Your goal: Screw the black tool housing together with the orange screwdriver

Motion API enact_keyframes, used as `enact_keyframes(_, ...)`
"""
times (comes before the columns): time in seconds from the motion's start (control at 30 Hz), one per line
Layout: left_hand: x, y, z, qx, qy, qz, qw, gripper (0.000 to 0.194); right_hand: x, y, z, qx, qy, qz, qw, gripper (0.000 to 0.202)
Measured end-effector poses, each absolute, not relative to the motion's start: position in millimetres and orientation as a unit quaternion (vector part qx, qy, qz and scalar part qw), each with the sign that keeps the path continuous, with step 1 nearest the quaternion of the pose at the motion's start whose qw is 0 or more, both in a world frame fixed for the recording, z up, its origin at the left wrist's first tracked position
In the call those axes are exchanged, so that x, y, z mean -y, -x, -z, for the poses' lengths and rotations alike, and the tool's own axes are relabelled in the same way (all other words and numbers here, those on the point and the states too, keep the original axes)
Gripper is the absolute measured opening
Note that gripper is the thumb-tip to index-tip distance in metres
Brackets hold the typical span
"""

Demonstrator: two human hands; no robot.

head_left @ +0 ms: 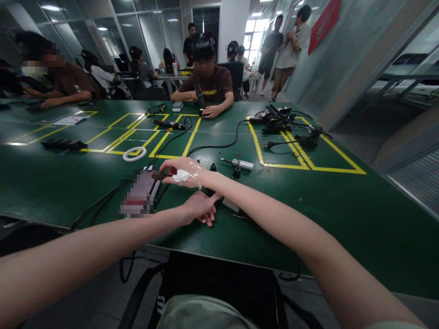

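Observation:
My right hand (183,172) reaches across to the left, above the other hand, with a clear strip and a white pad on its back. Its fingers are closed around a dark, slim stick-like thing (159,175) beside a phone-like device (140,189) that is blurred out. My left hand (200,205) lies below the right wrist, one finger stretched to the right and the others loosely bent. That finger reaches toward a grey, box-shaped piece (230,204), partly hidden by my right forearm. Small black caps (236,172) and a grey-handled screwdriver (242,164) lie beyond the forearm.
A white ring (134,154) and black parts (65,145) lie to the left on the green table (336,219). Tangled black cables (279,119) sit at the back right. Across from me, a person (206,84) works with a dark tool. Yellow tape marks rectangles.

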State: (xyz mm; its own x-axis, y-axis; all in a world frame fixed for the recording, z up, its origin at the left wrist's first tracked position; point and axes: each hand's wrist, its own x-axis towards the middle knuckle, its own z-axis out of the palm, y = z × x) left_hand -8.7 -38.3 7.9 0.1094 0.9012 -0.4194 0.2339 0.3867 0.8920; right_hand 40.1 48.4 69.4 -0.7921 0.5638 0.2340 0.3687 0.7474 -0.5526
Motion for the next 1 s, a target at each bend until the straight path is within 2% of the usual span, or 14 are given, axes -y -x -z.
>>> enact_keyframes(0.07, 57, 15, -23, -0.597, -0.522, -0.247, 0.558, 0.054, -51, -44, -73, 0.903, 0.245, -0.268, 0.23, 0.024)
enact_keyframes(0.13, 75, 29, -40, -0.555, -0.691, -0.265, 0.38, 0.052, -53, -48, -74, 0.885, 0.243, -0.298, 0.263, 0.023)
enact_keyframes(0.2, 85, 50, -58, -0.508, -0.78, -0.326, 0.165, 0.041, -55, -52, -74, 0.866, 0.24, -0.327, 0.291, 0.024)
enact_keyframes(0.3, 77, 85, -80, -0.472, -0.794, -0.367, -0.113, 0.007, -54, -58, -71, 0.843, 0.211, -0.387, 0.31, 0.027)
enact_keyframes(0.37, 62, 101, -88, -0.461, -0.798, -0.33, -0.204, 0.024, -51, -62, -69, 0.823, 0.183, -0.436, 0.315, 0.029)
enact_keyframes(0.5, 38, 104, -87, -0.366, -0.891, -0.189, -0.191, 0.058, -42, -74, -65, 0.796, 0.172, -0.474, 0.336, 0.024)
enact_keyframes(0.67, 33, 81, -69, -0.339, -0.908, -0.182, -0.169, 0.069, -27, -95, -62, 0.78, 0.241, -0.465, 0.344, 0.023)
enact_keyframes(0.77, 34, 75, -62, -0.318, -0.909, -0.23, -0.144, 0.059, -15, -102, -64, 0.78, 0.274, -0.454, 0.331, 0.022)
enact_keyframes(0.87, 35, 77, -62, -0.32, -0.902, -0.268, -0.112, 0.043, -11, -112, -72, 0.767, 0.269, -0.495, 0.307, 0.014)
enact_keyframes(0.93, 34, 82, -65, -0.318, -0.907, -0.25, -0.119, 0.027, -14, -129, -79, 0.758, 0.251, -0.545, 0.255, 0.021)
enact_keyframes(1.0, 33, 91, -67, -0.325, -0.913, -0.214, -0.127, 0.014, -17, -155, -82, 0.757, 0.28, -0.534, 0.252, 0.029)
